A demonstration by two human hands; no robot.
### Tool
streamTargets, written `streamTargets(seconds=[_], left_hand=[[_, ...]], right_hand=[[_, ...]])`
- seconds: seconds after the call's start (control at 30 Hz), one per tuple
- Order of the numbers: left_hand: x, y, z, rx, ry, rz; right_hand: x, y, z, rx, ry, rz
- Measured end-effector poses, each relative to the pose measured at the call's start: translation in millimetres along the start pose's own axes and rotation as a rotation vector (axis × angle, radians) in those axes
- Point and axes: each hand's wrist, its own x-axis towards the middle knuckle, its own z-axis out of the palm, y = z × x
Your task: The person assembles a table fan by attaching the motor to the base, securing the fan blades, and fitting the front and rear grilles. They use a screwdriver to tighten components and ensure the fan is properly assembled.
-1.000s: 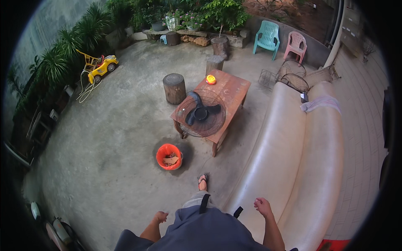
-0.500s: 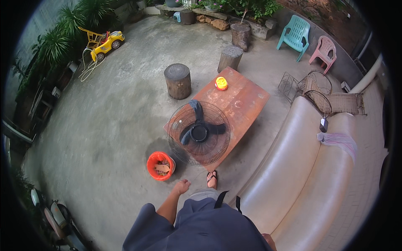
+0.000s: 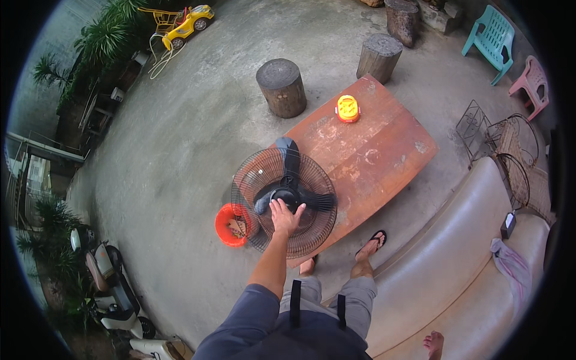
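Note:
My left hand [image 3: 285,217] reaches forward over a black fan [image 3: 289,180] with a round wire guard. Its fingers are spread across the round hub; whether they press on it I cannot tell. The fan's dark blades are plainly visible and look still; whatever supports the fan is hidden beneath it. It overlaps the near left part of a worn red-brown wooden table [image 3: 384,144]. Low on the right, over the sofa's seat, my right hand [image 3: 433,342] shows with loosely bent fingers and nothing visible in it.
A red-lined bin [image 3: 225,235] stands partly behind the fan's guard. A yellow and red object [image 3: 347,109] sits on the table. Log stools [image 3: 282,90] stand beyond it. A beige sofa [image 3: 432,240] runs along the right; a scooter [image 3: 114,294] is at left.
My left hand has come up and forward from beside the bin onto the fan's hub. My right hand shows more fully. The view has shifted, and both feet now appear.

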Motion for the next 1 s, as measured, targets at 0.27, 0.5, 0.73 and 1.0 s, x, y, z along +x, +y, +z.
streamTargets(seconds=[0.27,0.5,0.73,1.0], left_hand=[[-12,12,23,0.251,0.017,-0.049],[-95,18,19,0.273,-0.035,-0.010],[-148,-44,-18,0.606,-0.257,-0.165],[-116,-1,-56,0.415,-0.044,-0.165]], right_hand=[[93,-221,-102,0.079,0.285,0.035],[186,-270,-202,0.567,0.820,0.012],[252,-362,-223,0.817,1.031,0.040],[242,-301,-308,0.565,0.633,-0.247]])
